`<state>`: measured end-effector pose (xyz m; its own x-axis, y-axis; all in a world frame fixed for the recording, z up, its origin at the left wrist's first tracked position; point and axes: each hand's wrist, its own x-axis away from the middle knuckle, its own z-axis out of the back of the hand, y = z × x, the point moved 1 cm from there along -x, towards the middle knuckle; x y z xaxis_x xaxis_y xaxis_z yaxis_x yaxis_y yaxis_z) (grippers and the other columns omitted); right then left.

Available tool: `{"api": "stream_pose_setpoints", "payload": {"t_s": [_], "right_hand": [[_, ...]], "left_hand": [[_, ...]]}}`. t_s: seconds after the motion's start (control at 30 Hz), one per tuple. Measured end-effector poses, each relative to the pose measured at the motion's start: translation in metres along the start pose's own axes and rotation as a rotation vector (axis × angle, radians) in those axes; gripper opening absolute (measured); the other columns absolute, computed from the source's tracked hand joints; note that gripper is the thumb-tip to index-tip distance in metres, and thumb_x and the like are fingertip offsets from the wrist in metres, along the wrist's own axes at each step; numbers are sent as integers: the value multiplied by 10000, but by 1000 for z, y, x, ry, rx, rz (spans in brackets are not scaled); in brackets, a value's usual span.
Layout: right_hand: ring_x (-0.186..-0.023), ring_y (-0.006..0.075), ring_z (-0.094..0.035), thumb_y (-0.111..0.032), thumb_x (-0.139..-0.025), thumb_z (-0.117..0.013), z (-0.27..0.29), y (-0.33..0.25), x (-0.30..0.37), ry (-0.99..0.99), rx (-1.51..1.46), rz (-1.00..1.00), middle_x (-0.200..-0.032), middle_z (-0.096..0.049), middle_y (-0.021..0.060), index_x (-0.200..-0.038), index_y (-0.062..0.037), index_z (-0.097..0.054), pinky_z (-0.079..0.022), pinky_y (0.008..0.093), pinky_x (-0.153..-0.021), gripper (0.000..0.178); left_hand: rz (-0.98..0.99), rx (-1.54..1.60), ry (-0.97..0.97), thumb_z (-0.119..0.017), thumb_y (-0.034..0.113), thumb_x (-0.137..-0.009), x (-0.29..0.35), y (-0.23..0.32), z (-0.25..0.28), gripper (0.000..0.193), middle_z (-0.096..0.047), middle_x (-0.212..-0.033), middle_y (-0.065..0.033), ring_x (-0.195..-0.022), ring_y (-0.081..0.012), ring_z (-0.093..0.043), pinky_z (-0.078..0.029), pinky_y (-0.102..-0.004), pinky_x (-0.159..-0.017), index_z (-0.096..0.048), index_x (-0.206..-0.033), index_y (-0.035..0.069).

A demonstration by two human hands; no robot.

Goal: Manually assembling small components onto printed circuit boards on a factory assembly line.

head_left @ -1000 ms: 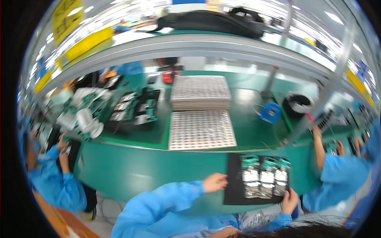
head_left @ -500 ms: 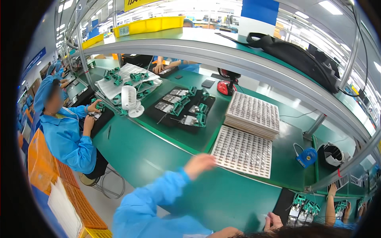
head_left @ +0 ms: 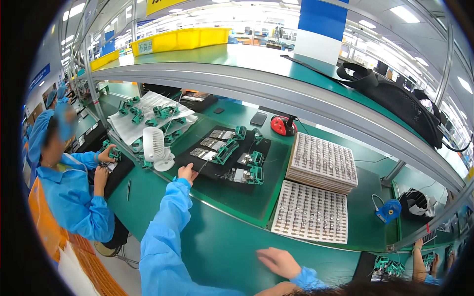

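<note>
My left hand [head_left: 186, 173] reaches to the near left edge of a black mat [head_left: 183, 157], fingers closed at the end of a thin metal tool [head_left: 203, 166] that looks like tweezers. On this mat lie several silver parts with green frames [head_left: 227, 152], some with fine wires. My right hand [head_left: 280, 262] is low over the green bench [head_left: 224, 246], fingers stretched out and holding nothing. Beyond it, to the right, a white tray [head_left: 310, 212] carries rows of small metal pieces. Behind that stands a stack of similar trays [head_left: 322, 160].
A white fan [head_left: 155, 146] stands left of the mat, beside green frames on white sheeting [head_left: 148, 111]. At left a co-worker [head_left: 74, 190] in blue handles a part. A metal shelf [head_left: 247, 74] crosses above the bench. A blue device [head_left: 388, 211] sits at right.
My left hand has swung left and forward from beside the white tray to the mat's edge and closed on the thin tool. My right hand has moved left, its fingers now stretched out.
</note>
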<state>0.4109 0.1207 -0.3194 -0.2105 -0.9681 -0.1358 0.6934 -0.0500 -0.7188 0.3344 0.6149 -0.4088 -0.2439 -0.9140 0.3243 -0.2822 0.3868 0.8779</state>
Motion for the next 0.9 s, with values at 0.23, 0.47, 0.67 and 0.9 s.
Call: {"api": "stream_pose_setpoints", "payload": {"t_s": [0.23,0.47,0.67,0.9], "right_hand": [[-891,194,-671,-263,-922,-650,-43,25,-169,183,-850,-306,-1027,-692,139,-1377,22,-410,-523,298,-774,589],[-954,306,-663,-108,-959,-527,-65,32,-228,467,-1232,-386,-1112,-592,186,-1225,80,-441,-582,380,-815,337],[-978,411,-650,-69,-949,-491,-60,39,-194,457,-1373,-465,-1226,-457,304,-1230,117,-237,-592,426,-794,422],[-919,277,-688,-149,-963,-557,-41,33,-61,227,-1365,-436,-1135,-630,170,-1256,17,-430,-576,342,-719,360]], "left_hand": [[140,214,-413,-662,159,-886,132,3,-30,116,-659,-883,-57,-842,-201,-647,-533,-254,-694,-630,-941,62],[38,-32,-746,-614,-38,-856,161,-26,8,381,-616,-1179,-103,-1055,-220,-604,-506,-312,-848,-558,-1224,41],[47,473,-649,-403,314,-1020,103,-30,39,433,-571,-1296,-152,-1199,-297,-530,-384,-443,-1072,-513,-1310,12],[187,656,-1120,-378,671,-925,119,-3,85,815,-421,-1402,-119,-1121,-242,-528,-435,-338,-941,-375,-1443,43]]}}
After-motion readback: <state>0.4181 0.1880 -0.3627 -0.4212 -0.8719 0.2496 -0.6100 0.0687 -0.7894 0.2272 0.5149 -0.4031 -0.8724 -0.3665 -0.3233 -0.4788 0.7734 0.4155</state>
